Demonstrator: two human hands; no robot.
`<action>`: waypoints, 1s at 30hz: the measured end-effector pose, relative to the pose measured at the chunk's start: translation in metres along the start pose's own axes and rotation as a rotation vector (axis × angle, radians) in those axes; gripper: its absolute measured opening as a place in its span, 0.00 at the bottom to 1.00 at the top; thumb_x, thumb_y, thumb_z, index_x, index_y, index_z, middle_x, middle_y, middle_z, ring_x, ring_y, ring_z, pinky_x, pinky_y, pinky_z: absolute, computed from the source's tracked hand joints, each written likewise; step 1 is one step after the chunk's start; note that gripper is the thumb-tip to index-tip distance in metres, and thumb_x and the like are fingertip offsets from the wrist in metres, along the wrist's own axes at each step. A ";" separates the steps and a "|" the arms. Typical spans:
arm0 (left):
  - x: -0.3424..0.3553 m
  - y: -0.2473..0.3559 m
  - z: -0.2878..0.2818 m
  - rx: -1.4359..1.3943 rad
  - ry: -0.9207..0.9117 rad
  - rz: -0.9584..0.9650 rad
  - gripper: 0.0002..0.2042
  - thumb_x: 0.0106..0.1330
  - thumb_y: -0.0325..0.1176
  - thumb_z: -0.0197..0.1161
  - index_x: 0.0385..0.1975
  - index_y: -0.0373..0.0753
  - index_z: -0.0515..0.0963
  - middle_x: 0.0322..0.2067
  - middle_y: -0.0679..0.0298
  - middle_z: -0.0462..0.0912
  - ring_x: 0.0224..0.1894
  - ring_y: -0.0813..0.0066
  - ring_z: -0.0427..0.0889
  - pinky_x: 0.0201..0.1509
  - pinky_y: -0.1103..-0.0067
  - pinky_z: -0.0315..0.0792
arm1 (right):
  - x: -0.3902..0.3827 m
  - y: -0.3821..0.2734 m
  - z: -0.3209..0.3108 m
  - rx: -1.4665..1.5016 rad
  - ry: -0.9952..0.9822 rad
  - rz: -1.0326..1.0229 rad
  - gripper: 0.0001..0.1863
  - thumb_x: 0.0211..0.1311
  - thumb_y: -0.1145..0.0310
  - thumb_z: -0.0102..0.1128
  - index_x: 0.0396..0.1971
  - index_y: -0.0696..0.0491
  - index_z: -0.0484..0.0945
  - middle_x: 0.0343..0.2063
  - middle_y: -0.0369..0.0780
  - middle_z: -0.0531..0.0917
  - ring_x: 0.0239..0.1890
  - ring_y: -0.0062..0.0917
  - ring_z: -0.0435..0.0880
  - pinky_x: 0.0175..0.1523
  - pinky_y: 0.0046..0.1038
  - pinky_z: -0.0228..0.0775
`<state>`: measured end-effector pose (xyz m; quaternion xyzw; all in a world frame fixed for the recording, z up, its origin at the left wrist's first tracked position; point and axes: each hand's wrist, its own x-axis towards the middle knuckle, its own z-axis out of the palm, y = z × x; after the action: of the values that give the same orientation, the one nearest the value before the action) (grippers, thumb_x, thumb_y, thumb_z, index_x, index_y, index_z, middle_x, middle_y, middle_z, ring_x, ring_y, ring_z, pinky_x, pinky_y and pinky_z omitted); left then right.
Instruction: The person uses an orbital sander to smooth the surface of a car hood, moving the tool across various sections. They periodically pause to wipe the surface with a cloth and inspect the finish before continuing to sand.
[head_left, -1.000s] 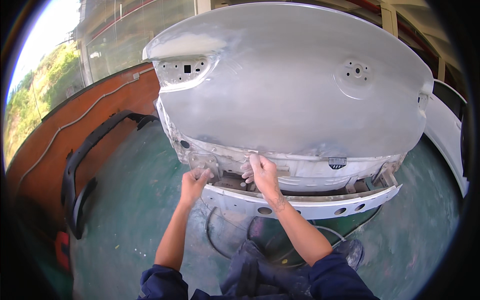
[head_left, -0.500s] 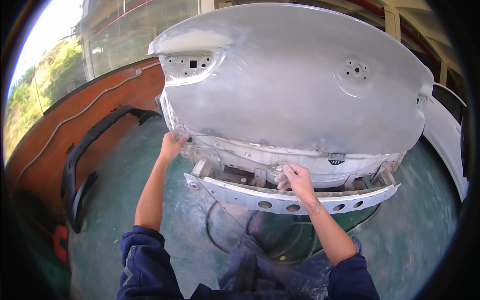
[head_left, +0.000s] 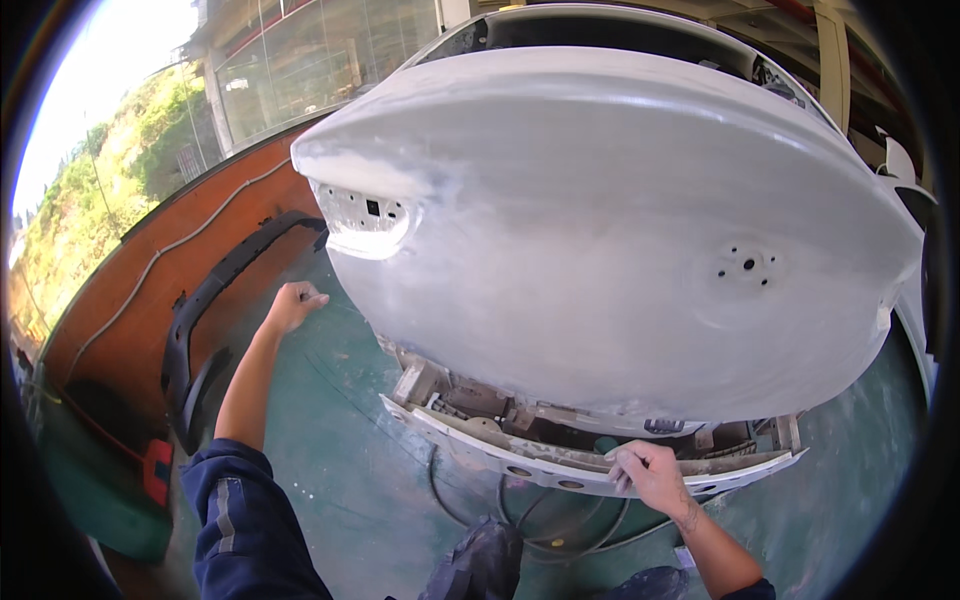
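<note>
Before me is the rear of a car, its trunk lid (head_left: 570, 250) coated in dull grey with lighter sanded patches. Below the lid runs a pale metal bumper beam (head_left: 480, 455) with round holes. My left hand (head_left: 296, 305) hangs in the air left of the lid, apart from it, fingers curled closed. My right hand (head_left: 648, 472) is in front of the beam near its right half, fingers bent and pressed together; whether it touches the beam I cannot tell. What either hand holds, if anything, is hidden.
A black bumper part (head_left: 190, 330) leans by the orange wall (head_left: 135, 290) at left. A red object (head_left: 157, 472) is near a dark green container (head_left: 90, 500). Black hose (head_left: 590, 545) coils on the green floor (head_left: 340, 420) beneath the beam. A white panel (head_left: 915, 310) stands at right.
My left hand has come away from the lid's lower left corner, outward to the left. My right hand has shifted right and lower. The view has tilted, showing more of the lid's top.
</note>
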<state>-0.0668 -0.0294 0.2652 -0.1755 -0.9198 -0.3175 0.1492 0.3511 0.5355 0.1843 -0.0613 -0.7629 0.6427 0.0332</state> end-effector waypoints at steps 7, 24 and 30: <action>0.022 0.024 -0.095 0.004 -0.020 -0.174 0.13 0.62 0.35 0.76 0.27 0.33 0.80 0.19 0.68 0.74 0.24 0.78 0.69 0.31 0.75 0.67 | 0.012 -0.098 0.084 0.210 -0.207 0.311 0.16 0.80 0.66 0.51 0.47 0.61 0.84 0.30 0.41 0.88 0.25 0.19 0.85 0.32 0.23 0.80; 0.097 0.021 -0.157 -0.401 -0.769 -0.100 0.17 0.71 0.44 0.66 0.29 0.35 0.78 0.22 0.52 0.80 0.25 0.50 0.79 0.32 0.62 0.72 | 0.344 -0.273 0.504 1.205 0.885 0.434 0.14 0.82 0.58 0.45 0.47 0.54 0.72 0.35 0.42 0.81 0.36 0.32 0.81 0.44 0.39 0.78; 0.126 0.006 -0.177 -0.459 -0.844 0.009 0.20 0.74 0.45 0.60 0.25 0.34 0.75 0.23 0.46 0.78 0.29 0.41 0.78 0.33 0.57 0.70 | 0.387 -0.311 0.500 1.259 1.275 0.608 0.15 0.76 0.61 0.47 0.25 0.44 0.66 0.17 0.29 0.66 0.13 0.18 0.56 0.18 0.25 0.45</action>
<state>-0.1482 -0.1093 0.4501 -0.3216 -0.8053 -0.4128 -0.2786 -0.1125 0.0485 0.3936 -0.5681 -0.0654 0.7627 0.3021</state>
